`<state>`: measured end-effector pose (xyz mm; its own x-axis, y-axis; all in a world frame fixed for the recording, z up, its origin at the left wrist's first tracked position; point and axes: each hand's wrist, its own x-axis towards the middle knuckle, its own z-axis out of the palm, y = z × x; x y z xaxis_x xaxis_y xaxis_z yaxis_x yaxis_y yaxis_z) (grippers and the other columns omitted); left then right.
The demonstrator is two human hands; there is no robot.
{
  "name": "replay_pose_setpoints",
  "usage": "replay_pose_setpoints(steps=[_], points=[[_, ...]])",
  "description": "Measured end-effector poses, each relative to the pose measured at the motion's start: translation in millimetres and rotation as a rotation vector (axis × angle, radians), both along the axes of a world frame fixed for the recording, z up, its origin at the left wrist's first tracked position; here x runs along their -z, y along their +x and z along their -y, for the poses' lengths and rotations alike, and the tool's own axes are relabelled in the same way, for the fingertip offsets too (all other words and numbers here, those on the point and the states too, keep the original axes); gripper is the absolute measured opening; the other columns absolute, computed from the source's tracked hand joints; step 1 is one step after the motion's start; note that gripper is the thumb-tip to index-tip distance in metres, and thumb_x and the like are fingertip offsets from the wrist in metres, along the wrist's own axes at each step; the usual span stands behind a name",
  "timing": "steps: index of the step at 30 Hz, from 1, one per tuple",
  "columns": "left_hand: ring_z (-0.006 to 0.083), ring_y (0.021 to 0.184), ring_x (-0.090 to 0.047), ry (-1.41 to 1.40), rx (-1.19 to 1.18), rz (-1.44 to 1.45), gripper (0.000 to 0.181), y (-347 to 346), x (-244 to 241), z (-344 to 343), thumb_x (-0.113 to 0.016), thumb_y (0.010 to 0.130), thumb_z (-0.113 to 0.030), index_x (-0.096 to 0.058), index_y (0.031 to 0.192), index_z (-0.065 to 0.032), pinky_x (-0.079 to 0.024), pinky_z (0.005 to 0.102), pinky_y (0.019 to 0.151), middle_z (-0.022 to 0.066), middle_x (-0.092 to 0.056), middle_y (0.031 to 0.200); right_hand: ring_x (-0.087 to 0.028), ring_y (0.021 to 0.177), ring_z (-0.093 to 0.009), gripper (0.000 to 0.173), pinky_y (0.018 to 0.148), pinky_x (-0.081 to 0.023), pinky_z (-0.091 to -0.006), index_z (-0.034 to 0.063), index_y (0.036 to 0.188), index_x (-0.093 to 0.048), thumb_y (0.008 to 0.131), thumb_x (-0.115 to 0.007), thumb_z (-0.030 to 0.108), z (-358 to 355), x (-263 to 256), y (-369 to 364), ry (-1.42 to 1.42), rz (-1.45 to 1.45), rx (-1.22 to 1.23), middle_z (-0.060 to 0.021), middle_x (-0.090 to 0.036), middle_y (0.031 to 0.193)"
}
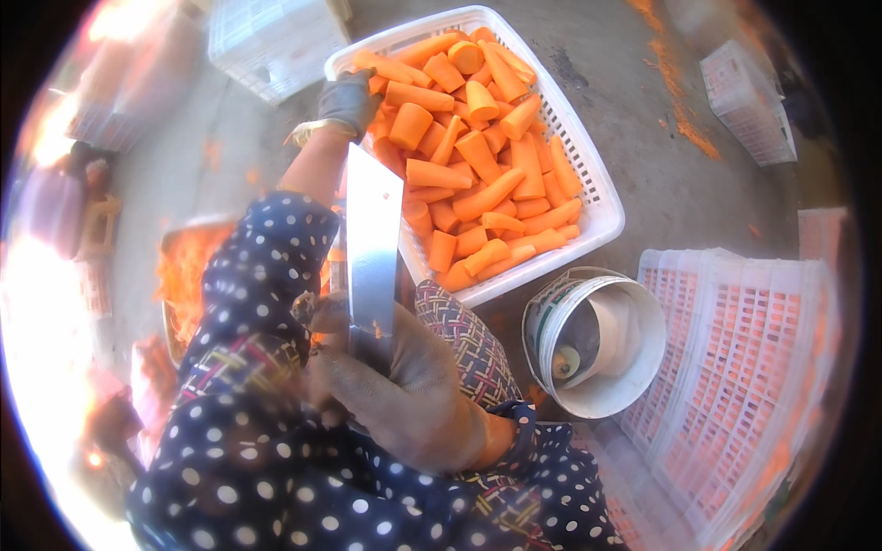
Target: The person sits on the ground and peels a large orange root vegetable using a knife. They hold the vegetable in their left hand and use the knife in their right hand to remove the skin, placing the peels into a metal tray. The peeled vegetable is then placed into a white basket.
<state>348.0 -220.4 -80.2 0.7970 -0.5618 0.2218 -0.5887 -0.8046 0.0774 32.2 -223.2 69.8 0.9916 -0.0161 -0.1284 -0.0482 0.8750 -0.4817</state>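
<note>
My gloved right hand (406,392) grips a broad-bladed knife (374,234) close to my lap, its blade pointing up and away from me. The handle is mostly hidden inside the hand. My gloved left hand (348,100) reaches to the left rim of a white plastic basket (599,220). Its fingers are partly hidden, and whether they grip the rim or a carrot I cannot tell. Peeled, cut carrots (475,155) in many thick pieces fill this basket.
Right of my knee stands a white bucket (592,344) with a few items inside. Beyond it are white plastic crates (744,365). At left sits a container of orange peelings (189,275). Another crate (275,41) stands at the upper left. Orange scraps (679,103) lie across the floor.
</note>
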Motion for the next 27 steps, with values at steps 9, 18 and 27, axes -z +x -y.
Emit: replay_pose_setpoints(steps=[9, 18, 27], points=[[0.0278, 0.087, -0.057, -0.303, 0.617, -0.101, 0.034, -81.6, 3.7, 27.9, -0.060, 0.074, -0.020, -0.056, 0.107, -0.0124, -0.044, 0.0366, 0.078, 0.0130, -0.058, 0.097, -0.052, 0.055, -0.014, 0.016, 0.052, -0.041, -0.0288, 0.0024, 0.097, -0.046, 0.082, -0.052, 0.004, -5.7, 5.3, 10.2, -0.172, 0.143, 0.129, -0.0090, -0.052, 0.062], [0.0309, 0.097, -0.050, 0.352, 0.789, -0.537, 0.043, -196.8, 38.1, 62.8, -0.067, 0.063, -0.017, -0.059, 0.105, -0.0146, -0.044, 0.0390, 0.079, 0.0136, -0.051, 0.105, -0.051, 0.053, -0.012, 0.016, 0.050, -0.040, -0.0276, 0.0002, 0.097, -0.045, 0.082, -0.051, 0.003, -8.8, 5.7, 11.5, -0.249, 0.155, 0.181, -0.0063, -0.051, 0.061], [0.0283, 0.088, -0.055, 0.044, 0.632, -0.639, 0.036, -201.6, 53.7, 41.3, -0.066, 0.062, -0.013, -0.061, 0.097, -0.0094, -0.043, 0.0350, 0.080, 0.0117, -0.058, 0.092, -0.035, 0.042, -0.002, 0.007, 0.037, -0.027, -0.0187, 0.0042, 0.089, -0.042, 0.085, -0.047, 0.002, -13.6, 8.3, 10.8, -0.007, 0.137, 0.015, 0.0043, -0.040, 0.053]])
